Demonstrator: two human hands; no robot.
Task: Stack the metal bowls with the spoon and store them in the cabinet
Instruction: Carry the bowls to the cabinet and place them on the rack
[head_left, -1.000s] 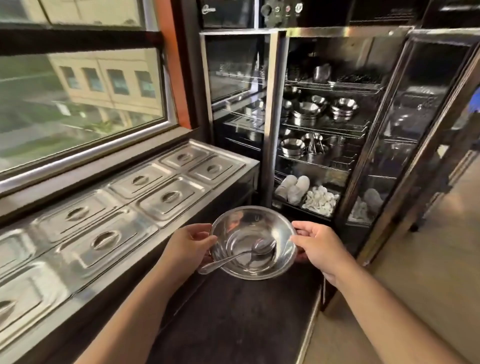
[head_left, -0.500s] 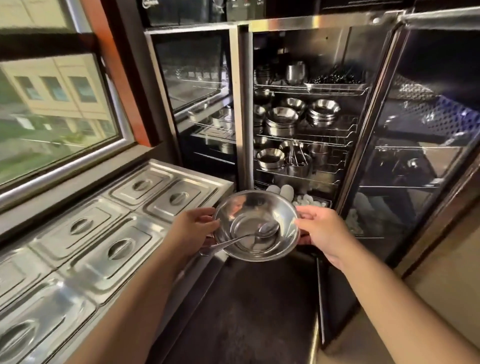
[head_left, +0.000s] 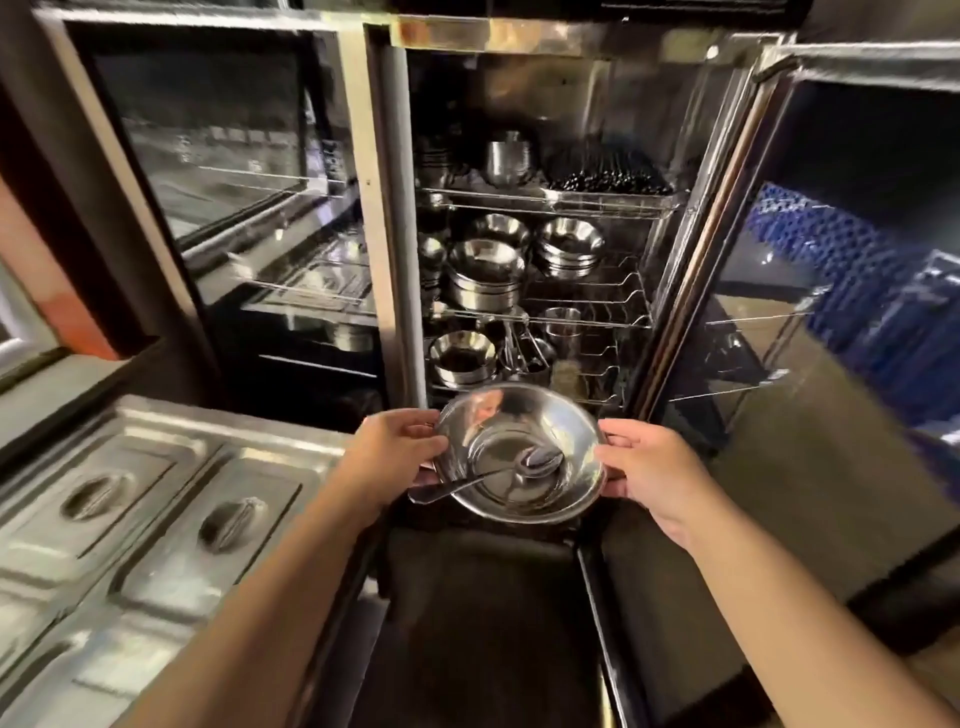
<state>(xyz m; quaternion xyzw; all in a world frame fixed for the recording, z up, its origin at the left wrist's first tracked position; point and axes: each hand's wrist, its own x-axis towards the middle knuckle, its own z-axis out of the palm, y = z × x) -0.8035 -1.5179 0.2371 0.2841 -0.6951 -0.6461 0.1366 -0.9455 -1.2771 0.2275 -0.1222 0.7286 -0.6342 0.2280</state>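
I hold a shiny metal bowl (head_left: 550, 415) in front of the open cabinet (head_left: 519, 47), level with its lower wire shelf. My left hand (head_left: 389, 457) grips the bowl's left rim and my right hand (head_left: 649, 467) grips its right rim. A metal spoon (head_left: 519, 465) lies inside, its head near the middle and its handle sticking out over the left rim under my left thumb. Whether a second bowl is nested beneath cannot be told. The cabinet's wire shelves carry stacked metal bowls (head_left: 485, 275) and cups.
The cabinet's glass door (head_left: 810, 260) stands open to the right. On the left is a steel counter with lidded food pans (head_left: 156, 519). A dark counter top (head_left: 483, 623) lies below the bowl. Free shelf room shows at the right of the middle shelf (head_left: 587, 296).
The bowl and both hands have come closer to the cabinet, and the view has swung right, so the window has left the frame. The grip on the bowl is unchanged.
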